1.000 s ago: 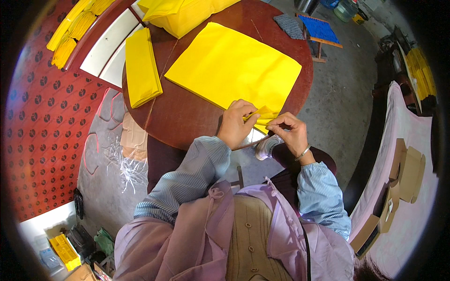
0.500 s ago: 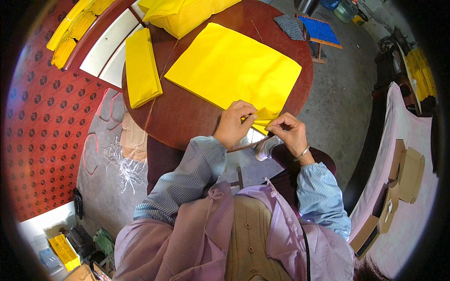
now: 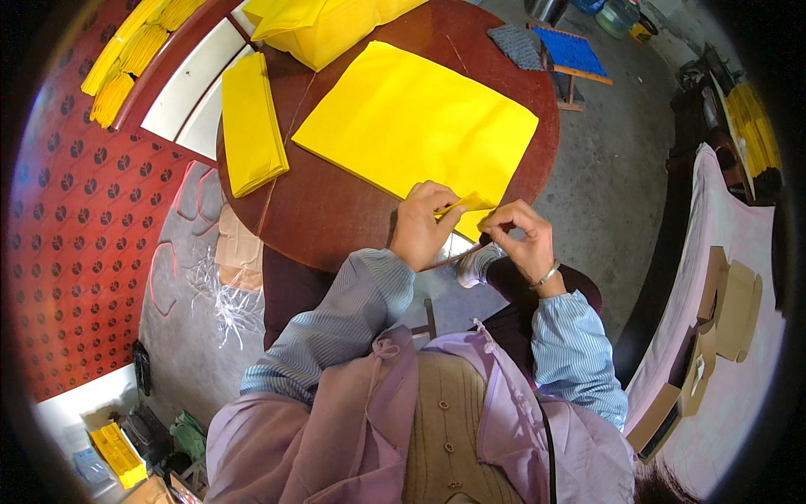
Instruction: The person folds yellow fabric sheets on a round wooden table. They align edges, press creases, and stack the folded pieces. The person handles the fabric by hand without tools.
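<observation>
A yellow stack of soft, fabric-like sheets lies flat across the near right part of a round reddish-brown tabletop, its near corner reaching the rim, where a flap stands turned up between a person's two bare hands. The left grip is clamped on that flap, thumb against forefinger. The right grip, just beside it, has thumb and forefinger together and appears to pinch the corner's outer edge; how many layers lie between the fingertips is too small to tell.

Fine work at such a corner calls for a light pinch by the fingertips alone, the left steadying the layers while the right parts or squares the edge. Thin sheets like these would likely crease under a hard squeeze, and a sideways tug could skew the whole pile, so small, level movements should serve best.

To the left, well apart from the hands, lies a narrow folded yellow bundle; beyond the stack sits a larger yellow pile. A grey pad rests near the far right rim, with a blue-topped stool on the floor beyond.
</observation>
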